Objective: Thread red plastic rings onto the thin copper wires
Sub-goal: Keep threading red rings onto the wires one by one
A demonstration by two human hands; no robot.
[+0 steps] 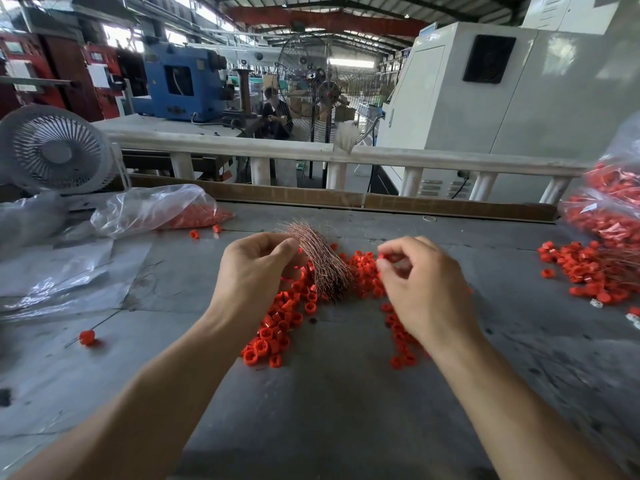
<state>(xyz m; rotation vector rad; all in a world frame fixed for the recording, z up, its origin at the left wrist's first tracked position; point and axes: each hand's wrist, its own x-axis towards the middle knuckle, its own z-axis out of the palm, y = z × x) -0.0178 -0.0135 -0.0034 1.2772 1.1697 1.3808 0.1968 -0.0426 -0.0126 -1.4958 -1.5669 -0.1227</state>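
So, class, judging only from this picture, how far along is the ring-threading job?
Done: one ring on a wire lies at the left of the table, and a pile of rings with wires sits at the right. In hand: the right hand pinches a red ring; the left hand is curled by the copper wire bundle, grip hidden. Left: many loose rings and most of the bundle.

We see glossy red plastic rings (277, 327) and fine, shiny copper wires (322, 261) on a matt, scuffed grey counter (329, 393), beside crinkled clear plastic bags (152, 209).
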